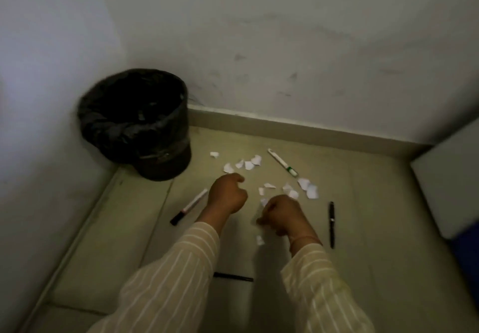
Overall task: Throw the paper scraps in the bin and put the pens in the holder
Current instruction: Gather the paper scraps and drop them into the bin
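Note:
Several white paper scraps (249,164) lie scattered on the beige floor. My left hand (228,193) is curled into a fist just below the far scraps; whether it holds paper is hidden. My right hand (281,214) is closed on paper scraps, with white bits showing at its fingers. A black-lined bin (134,122) stands in the corner to the left. A white pen with a black cap (189,206) lies left of my left hand. A white and green pen (282,163) lies farther right, a black pen (331,225) right of my right hand, and another black pen (233,277) between my sleeves.
Walls close in the corner at the left and back, with a skirting board (298,125) along the back. A grey and blue box-like object (451,190) stands at the right edge. No pen holder is in view.

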Demonstrator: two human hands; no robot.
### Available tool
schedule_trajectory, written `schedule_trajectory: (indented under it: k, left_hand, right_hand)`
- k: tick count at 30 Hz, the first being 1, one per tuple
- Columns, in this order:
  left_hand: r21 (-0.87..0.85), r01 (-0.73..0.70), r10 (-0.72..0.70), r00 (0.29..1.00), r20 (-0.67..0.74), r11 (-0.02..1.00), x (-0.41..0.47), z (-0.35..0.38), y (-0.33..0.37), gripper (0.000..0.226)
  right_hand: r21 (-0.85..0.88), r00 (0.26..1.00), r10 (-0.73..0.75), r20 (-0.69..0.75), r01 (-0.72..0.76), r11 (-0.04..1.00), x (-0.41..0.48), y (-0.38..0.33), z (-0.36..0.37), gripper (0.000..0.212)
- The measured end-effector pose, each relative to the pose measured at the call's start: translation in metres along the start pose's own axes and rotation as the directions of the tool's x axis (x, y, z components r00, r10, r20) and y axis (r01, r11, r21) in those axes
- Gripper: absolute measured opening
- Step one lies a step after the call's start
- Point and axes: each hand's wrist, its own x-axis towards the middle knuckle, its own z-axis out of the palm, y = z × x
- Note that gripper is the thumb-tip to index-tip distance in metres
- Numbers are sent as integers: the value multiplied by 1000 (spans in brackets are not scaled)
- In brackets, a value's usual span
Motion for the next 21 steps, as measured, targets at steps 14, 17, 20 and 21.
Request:
schedule_trajectory:
  k: [14,17,20,21]
  left_hand:
    - [405,-219,90,945,315,888,51,17,-12,64]
    - [305,-282,183,931,315,909,31,38,-11,56]
    - [203,-339,285,924,255,919,13,63,-8,58]
    - [187,-341,298,928,224,921,11,70,-7,61]
  right_hand:
    - [118,953,-24,-301,63,991,36,40,52,10]
    - [241,903,29,-428,84,967,53,36,30,14]
    - [304,762,128,-635,95,948,66,40,4,25]
    - [267,753,119,-648,77,961,70,43,-2,28]
